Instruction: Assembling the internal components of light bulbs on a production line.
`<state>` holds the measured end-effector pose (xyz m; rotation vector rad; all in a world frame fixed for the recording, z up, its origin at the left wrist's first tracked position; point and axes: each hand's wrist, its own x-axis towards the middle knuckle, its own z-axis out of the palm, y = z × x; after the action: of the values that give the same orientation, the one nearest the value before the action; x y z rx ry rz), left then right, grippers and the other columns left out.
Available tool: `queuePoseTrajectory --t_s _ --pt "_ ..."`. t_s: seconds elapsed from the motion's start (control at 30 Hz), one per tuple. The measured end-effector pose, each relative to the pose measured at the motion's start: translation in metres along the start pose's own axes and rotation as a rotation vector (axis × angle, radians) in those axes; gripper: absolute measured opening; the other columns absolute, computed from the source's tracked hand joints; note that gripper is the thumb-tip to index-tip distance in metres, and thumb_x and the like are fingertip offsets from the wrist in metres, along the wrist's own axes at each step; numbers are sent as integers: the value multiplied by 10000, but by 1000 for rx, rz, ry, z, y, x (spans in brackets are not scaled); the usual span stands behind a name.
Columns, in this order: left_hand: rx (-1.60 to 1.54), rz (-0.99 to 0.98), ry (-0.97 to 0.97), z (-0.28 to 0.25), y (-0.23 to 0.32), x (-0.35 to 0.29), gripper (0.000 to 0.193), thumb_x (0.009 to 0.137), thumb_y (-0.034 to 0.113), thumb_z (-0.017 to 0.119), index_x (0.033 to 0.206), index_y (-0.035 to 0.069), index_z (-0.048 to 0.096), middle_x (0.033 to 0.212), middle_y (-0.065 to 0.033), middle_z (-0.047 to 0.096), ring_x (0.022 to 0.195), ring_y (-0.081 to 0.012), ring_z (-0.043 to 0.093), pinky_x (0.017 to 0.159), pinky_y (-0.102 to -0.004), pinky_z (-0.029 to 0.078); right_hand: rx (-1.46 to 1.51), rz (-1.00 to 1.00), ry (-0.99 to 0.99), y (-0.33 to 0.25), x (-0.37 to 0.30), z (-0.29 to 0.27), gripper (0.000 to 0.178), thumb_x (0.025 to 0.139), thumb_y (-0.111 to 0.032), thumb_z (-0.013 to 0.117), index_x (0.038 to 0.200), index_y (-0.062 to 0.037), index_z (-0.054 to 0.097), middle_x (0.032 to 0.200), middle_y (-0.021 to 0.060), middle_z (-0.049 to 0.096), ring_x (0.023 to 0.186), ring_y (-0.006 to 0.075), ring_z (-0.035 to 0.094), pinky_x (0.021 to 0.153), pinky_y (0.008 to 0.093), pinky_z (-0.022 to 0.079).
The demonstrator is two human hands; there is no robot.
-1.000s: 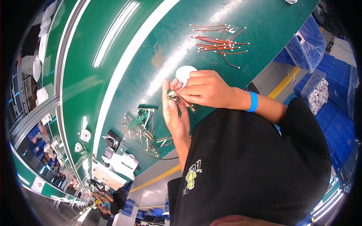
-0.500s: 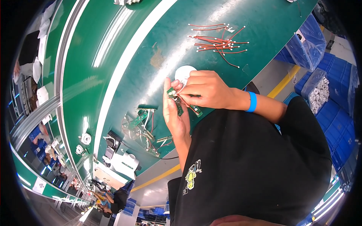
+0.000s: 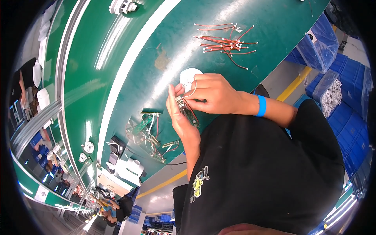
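My left hand [image 3: 183,124] is closed round a narrow green circuit board [image 3: 181,101], which it holds up over the front of the bench. The board is tilted, so little of its face shows. My right hand [image 3: 217,94] pinches a thin wire at the board's upper end; its fingertips partly hide the connector there. A white wire [image 3: 195,87] loops up beside these fingers, and dark red wires [image 3: 191,107] run down along the board. Just beyond my hands is a white round part [image 3: 189,75], partly covered by them.
Short red wires with white plugs [image 3: 227,43] lie on the green bench [image 3: 156,82]. More wired circuit boards [image 3: 147,123] are heaped at the left, near a white device [image 3: 131,169]. A green conveyor belt [image 3: 88,62] carries white parts [image 3: 123,6]. Blue crates [image 3: 344,129] stand at right.
The circuit board has turned more edge-on as my left hand rotated. A white wire loop now stands out by my right fingers. White parts on the belt have shifted toward me.
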<state>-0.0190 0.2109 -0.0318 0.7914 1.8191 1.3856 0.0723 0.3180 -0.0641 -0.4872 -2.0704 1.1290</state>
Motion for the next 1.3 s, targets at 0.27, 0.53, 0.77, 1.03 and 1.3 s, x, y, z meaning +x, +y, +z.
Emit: queuePoseTrajectory --t_s 0.27,0.53,0.77,1.03,1.3 --pt "-129 -103 20 2 1 -3 774 1013 579 252 1491 -28 296 1435 -177 409 1240 -272 488 1045 -404 380 289 249 40 -3 -1 2 118 736 -15 771 834 -58 722 670 19 582 638 146 528 587 297 440" --pt "-128 -101 37 9 3 -2 765 1012 570 291 1480 -35 299 1465 -204 404 1171 -262 546 995 -381 422 354 346 10 -1 -4 4 107 737 -65 780 771 -23 688 667 38 589 655 178 516 624 305 447" --pt "-95 -122 71 16 -2 -2 799 988 574 360 1488 -42 269 1469 -196 412 1055 -221 589 857 -309 474 229 301 17 0 -5 2 117 750 -137 764 749 -64 673 674 3 588 684 172 550 798 331 415" --pt "28 70 66 0 -19 7 890 933 653 417 1503 -18 284 1469 -227 403 1331 -328 414 1038 -426 418 535 586 -280 -4 10 -31 156 809 -107 698 945 -40 733 837 45 688 870 185 628 884 372 449" --pt "300 99 -119 9 -38 33 1087 727 52 837 1520 31 94 1432 -217 422 1241 -275 508 1029 -390 442 513 565 -196 20 -29 -34 549 1022 -314 454 1434 45 403 1479 175 430 1333 277 456 1067 387 397"
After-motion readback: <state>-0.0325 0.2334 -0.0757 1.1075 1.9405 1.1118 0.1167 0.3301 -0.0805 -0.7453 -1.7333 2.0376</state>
